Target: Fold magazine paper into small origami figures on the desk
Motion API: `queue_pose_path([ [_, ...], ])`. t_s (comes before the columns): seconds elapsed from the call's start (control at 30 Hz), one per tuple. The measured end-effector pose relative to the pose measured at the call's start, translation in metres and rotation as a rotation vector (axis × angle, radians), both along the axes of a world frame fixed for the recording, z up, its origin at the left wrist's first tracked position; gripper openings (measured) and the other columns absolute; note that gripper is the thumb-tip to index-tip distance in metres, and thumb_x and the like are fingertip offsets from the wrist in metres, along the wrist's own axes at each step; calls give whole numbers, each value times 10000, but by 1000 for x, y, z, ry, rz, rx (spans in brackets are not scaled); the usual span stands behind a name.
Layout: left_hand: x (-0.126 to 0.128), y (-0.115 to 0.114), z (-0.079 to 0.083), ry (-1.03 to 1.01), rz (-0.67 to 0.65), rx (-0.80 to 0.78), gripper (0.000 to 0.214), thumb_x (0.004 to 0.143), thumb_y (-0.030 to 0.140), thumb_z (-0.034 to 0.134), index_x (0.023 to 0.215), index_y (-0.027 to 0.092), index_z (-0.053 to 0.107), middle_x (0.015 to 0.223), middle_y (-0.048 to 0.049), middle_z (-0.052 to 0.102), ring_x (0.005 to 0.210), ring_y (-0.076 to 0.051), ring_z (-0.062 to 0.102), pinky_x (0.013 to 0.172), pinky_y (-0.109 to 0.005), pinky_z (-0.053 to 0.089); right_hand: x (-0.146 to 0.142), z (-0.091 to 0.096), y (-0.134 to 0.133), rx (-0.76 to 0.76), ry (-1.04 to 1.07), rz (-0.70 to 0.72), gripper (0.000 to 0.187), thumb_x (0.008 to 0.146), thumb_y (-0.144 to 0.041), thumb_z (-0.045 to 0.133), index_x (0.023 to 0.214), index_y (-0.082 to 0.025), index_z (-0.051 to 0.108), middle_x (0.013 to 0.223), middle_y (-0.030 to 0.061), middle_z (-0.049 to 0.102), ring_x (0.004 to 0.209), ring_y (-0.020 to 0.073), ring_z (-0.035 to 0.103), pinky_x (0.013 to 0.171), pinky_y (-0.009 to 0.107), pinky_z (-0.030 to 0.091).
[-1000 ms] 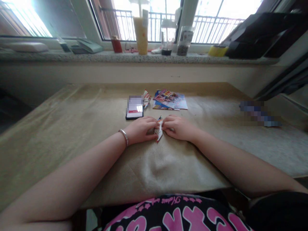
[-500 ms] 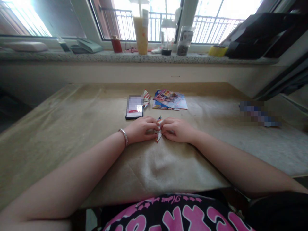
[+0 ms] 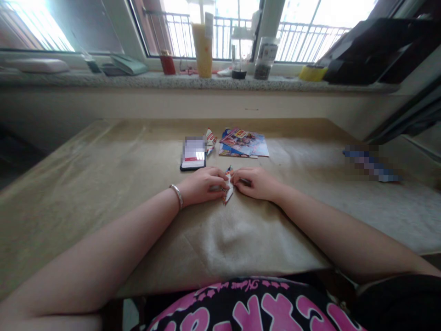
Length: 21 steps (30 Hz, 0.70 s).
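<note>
Between my hands, on the cloth-covered table (image 3: 144, 239), lies a small folded piece of printed paper (image 3: 228, 195), white on top with coloured, pointed ends. My left hand (image 3: 206, 185), with a bracelet at its wrist, is closed on the paper's left side, thumb and fingers pressed onto it. From the right, my right hand (image 3: 255, 183) pinches the paper's upper right edge with curled fingers. Parts of the paper are hidden under the fingertips.
A phone (image 3: 193, 154) lies beyond my left hand, beside a folded paper piece (image 3: 210, 140). Several printed sheets (image 3: 246, 143) are stacked further back. At the far right rests a blurred bluish item (image 3: 372, 164). Bottles and a tall yellow cup (image 3: 203, 50) stand on the windowsill (image 3: 155, 82).
My right hand has shifted slightly up along the paper, baring more of its lower white part. The left hand stays nearly where it was.
</note>
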<state>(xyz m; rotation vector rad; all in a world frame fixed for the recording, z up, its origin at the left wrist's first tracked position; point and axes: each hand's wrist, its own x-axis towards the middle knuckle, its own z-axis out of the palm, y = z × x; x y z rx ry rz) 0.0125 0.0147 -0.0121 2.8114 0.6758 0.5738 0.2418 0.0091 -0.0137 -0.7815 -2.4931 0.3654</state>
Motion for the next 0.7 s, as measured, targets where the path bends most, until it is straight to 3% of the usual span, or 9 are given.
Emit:
queue_pose_path([
  [0.17,1,-5,5,45,15,50,200,860,327,547,977,225,673,1115,-66,600,1020,-185,565,893,-324,450,-2,-1,1,67,-68,-39,220,808,-166,509,995,-195,621,1088,80,657,1036,198,594,903,347,472],
  [0.3,5,-12,12,117,55,132,191,855,341,530,909,209,657,1009,-56,611,920,-175,572,824,-307,450,-3,-1,2,118,-109,-80,181,817,-186,504,955,-183,620,1170,93,628,1146,224,533,989,390,430],
  [0.53,9,-16,18,195,33,163,278,826,432,544,919,177,605,980,-81,606,944,-205,549,836,-324,446,-2,-5,5,46,-134,-105,252,825,-196,487,1063,-162,562,1350,112,495,1338,250,329,1070,448,348],
  [0.7,15,-29,22,223,117,233,248,805,388,548,914,170,596,998,-90,609,976,-230,543,895,-379,422,-1,-2,6,95,-127,-92,199,822,-197,492,1009,-178,557,1250,110,556,1246,240,418,1036,440,369],
])
